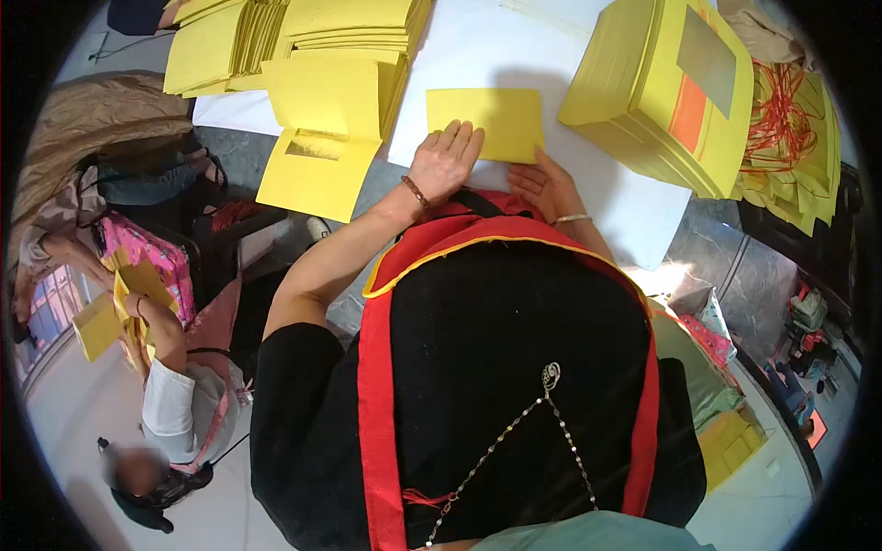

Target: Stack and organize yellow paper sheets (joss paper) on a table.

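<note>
Wearing a black apron [514,312] edged in red, pressing the left hand [446,161] flat, with straight fingers set close together, on the near left part of a yellow card [507,121] on the white table [473,41], and bringing the right hand [554,191] to its near right corner, though cannot tell whether pinching there or only touching. Beyond, seen at left, an opened yellow folder [317,184] overhanging the table edge against stacked yellow folders [220,53]; at right, a tall yellow stack [634,106] beside tangled red cords [781,110]; farther left, another person [170,399] holding yellow folded pieces [99,328].
</note>
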A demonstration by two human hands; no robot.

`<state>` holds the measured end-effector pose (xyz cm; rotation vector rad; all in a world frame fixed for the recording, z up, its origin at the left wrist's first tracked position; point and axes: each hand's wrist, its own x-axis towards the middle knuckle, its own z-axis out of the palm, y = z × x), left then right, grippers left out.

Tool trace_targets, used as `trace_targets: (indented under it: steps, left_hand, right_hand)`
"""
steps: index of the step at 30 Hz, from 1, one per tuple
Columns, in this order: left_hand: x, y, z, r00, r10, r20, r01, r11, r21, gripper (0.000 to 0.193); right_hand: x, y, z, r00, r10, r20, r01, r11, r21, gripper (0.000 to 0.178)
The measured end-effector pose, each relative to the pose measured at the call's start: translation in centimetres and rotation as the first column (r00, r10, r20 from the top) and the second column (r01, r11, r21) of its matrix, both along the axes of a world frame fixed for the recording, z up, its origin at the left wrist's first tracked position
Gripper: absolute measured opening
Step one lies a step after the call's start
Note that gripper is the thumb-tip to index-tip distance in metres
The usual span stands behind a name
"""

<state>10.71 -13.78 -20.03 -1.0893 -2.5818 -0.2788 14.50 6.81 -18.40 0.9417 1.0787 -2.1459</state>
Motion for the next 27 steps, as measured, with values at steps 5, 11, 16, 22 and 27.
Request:
trace_targets:
  steps: [5, 11, 16, 22, 27]
  left_hand:
    - [0.4, -0.2, 0.1, 0.999, 0.043, 0.026, -0.043, 0.999, -0.02, 0.04]
    - [2.5, -1.2, 3.9, 0.939, 0.071, 0.336, -0.191, 0.922, 0.337, 0.065]
    - [1.8, -3.2, 9.8, 0.86, 0.286, 0.422, -0.509, 0.438, 0.741, 0.076]
    - [2.2, -11.6, 13.0, 0.696, -0.444, 0.565, -0.7, -0.243, 0.671, 0.04]
    - [6.3, -17.8, 10.9, 0.828, -0.237, 0.509, -0.561, -0.324, 0.762, 0.041]
  right_hand:
    - [-1.5, -0.9, -1.0, 0.988, 0.047, -0.145, -0.043, 0.999, 0.03, 0.033]
    - [-0.6, -2.4, 4.0, 0.851, 0.154, -0.503, 0.017, 0.947, 0.319, 0.026]
    - [-2.0, -4.9, 9.4, 0.615, 0.24, -0.751, 0.045, 0.94, 0.338, 0.023]
    - [-4.6, -9.0, 11.0, 0.438, 0.494, -0.751, -0.247, 0.87, 0.427, 0.028]
    - [-4.6, -12.7, 7.9, -0.264, 0.678, -0.686, -0.045, 0.702, 0.711, 0.054]
